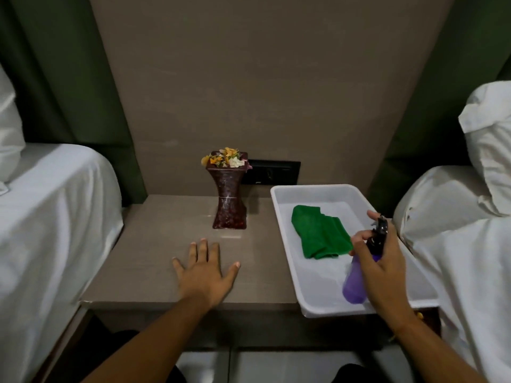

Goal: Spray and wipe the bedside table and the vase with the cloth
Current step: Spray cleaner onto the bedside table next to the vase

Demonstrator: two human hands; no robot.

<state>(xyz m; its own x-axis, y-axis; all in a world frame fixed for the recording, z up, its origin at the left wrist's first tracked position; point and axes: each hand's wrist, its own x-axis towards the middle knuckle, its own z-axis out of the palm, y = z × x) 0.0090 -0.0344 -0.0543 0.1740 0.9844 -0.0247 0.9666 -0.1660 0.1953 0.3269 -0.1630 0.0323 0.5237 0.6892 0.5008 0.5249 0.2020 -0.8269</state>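
The brown bedside table (154, 244) fills the middle of the view. A dark red vase (229, 200) with small flowers stands upright at its back centre. My left hand (206, 275) lies flat on the tabletop with fingers spread, in front of the vase and apart from it. On the right side of the table sits a white tray (284, 217) holding a folded green cloth (318, 233). My right hand (383, 266) grips a purple spray bottle (354, 283) with a black nozzle, tilted over the tray's near end beside the cloth.
White-sheeted beds flank the table: one bed (49, 217) on the left, another bed (456, 244) with a pillow on the right. A black socket panel (272, 172) is on the wall behind the vase. The tray overhangs the table's front edge slightly.
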